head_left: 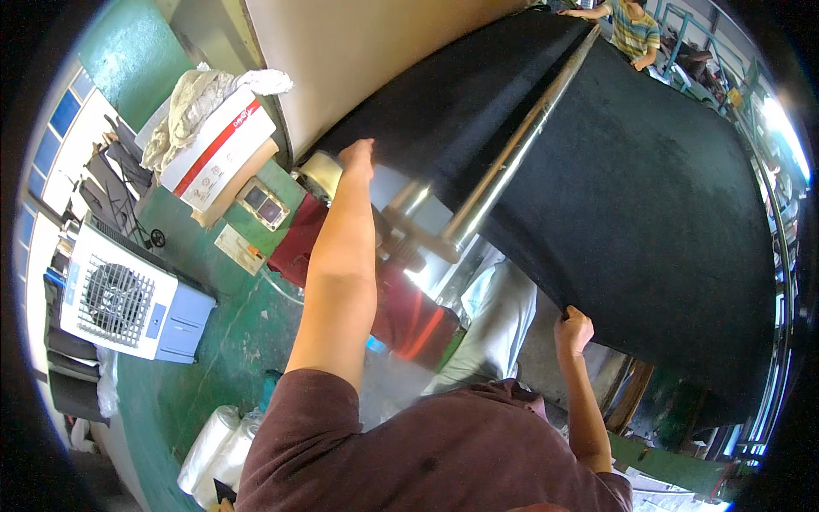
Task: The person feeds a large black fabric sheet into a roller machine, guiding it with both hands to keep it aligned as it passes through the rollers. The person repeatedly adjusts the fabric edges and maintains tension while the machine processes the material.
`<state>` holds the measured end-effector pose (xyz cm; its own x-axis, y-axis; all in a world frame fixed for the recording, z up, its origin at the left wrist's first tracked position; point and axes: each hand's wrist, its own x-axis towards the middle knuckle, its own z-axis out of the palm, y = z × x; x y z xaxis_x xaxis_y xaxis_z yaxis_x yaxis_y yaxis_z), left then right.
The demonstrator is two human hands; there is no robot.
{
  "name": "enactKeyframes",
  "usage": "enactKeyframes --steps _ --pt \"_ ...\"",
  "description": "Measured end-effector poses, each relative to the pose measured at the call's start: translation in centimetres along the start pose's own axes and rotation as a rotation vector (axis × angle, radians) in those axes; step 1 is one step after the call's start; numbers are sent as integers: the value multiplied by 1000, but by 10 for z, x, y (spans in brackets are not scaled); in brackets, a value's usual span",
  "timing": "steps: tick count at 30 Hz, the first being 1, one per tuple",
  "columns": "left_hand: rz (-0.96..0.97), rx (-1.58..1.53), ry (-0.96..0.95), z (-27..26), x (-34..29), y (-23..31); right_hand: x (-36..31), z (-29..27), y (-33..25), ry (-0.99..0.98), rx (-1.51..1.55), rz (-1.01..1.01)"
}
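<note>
Pinched the near edge of the black sheet (648, 205) in the right hand's (575, 331) curled fingers, with most spread beyond them on both sides of the metal bar (531, 132); held the left hand (358, 157) at its left edge, could not tell whether pinching

Black sheet (657, 230): matt, cloth-like, three o'clock. Bar (529, 136): metal, smooth, glossy, between one and two. Carton (229, 162): smooth cardboard, ten o'clock. Rag (189, 111): crumpled cloth, ten o'clock. Air cooler (141, 294): plastic, nine o'clock. Shirt (426, 461): matt cloth, six o'clock.
</note>
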<state>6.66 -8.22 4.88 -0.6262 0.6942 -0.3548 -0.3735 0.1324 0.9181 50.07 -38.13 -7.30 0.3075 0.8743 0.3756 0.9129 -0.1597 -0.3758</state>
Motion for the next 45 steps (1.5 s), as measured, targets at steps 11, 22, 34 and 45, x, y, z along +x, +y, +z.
enactKeyframes --steps 11,22,34,45 --pt "-44 -58 -122 -8 21 -5 27 7 -48 -65 -45 -195" --pt "-60 -132 84 3 57 -25 44 21 -112 -122 58 -316" --pt "-91 -100 -253 -27 106 -17 89 40 -137 -207 106 -486" --pt "-44 -6 -8 -20 81 -13 71 -41 182 -74 -386 177"
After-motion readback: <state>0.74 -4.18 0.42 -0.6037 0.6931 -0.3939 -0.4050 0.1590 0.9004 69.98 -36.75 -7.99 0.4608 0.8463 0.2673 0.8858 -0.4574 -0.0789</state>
